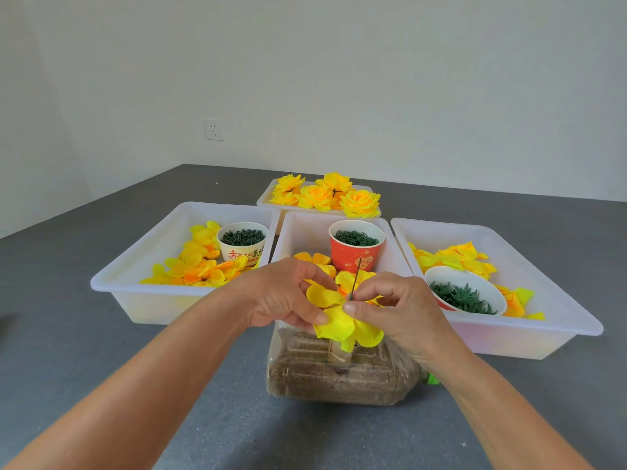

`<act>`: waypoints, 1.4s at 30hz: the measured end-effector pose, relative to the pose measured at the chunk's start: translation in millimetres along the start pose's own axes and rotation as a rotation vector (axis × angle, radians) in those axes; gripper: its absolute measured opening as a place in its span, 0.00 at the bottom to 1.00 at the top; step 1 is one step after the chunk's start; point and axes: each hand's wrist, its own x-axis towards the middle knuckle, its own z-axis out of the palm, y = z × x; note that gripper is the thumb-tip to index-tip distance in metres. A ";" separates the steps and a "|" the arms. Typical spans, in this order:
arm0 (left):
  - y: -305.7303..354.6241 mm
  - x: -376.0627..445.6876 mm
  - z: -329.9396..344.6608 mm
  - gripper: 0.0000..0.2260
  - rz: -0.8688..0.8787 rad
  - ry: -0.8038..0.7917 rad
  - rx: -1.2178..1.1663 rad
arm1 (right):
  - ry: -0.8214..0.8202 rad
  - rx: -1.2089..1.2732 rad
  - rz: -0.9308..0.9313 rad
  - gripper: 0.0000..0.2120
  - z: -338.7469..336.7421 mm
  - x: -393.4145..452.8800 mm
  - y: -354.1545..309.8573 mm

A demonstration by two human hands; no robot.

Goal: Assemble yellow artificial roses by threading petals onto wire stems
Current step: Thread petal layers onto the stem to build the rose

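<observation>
A thin dark wire stem [355, 279] stands upright above a sand-filled clear plastic bottle [339, 374] lying on its side. Yellow fabric petals [334, 320] are threaded on the wire, spread flat around it. My left hand [285, 296] pinches the left side of the petals between thumb and fingers. My right hand [397, 307] pinches the petal layer at the wire's base, thumb and forefinger right by the stem. Finished yellow roses [325, 195] fill the far white tray [264, 200].
Three white trays sit on the grey table: the left tray [135, 266] holds loose petals and a white cup of green parts [242, 242], the middle one a red cup [356, 249], the right tray [549, 300] petals and a bowl of green calyxes [464, 295].
</observation>
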 end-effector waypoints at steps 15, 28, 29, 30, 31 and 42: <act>7.1 -8.9 21.8 0.06 0.380 0.406 0.376 | 0.069 -0.162 -0.071 0.06 4.1 -5.2 -2.9; -2.8 5.3 31.4 0.08 0.362 0.370 0.224 | 0.138 0.191 0.252 0.06 -55.7 30.2 12.1; -2.3 5.4 30.6 0.09 0.358 0.351 0.215 | 0.169 0.105 0.243 0.05 -57.2 39.3 16.9; -1.9 5.2 29.8 0.09 0.355 0.332 0.206 | 0.168 0.016 0.232 0.05 -55.4 49.1 22.0; -1.6 4.8 29.2 0.10 0.354 0.315 0.198 | 0.140 -0.077 0.222 0.04 -51.0 59.2 26.9; -2.9 6.3 27.0 0.07 0.339 0.252 0.136 | -0.479 -1.132 -0.035 0.19 0.8 120.7 76.6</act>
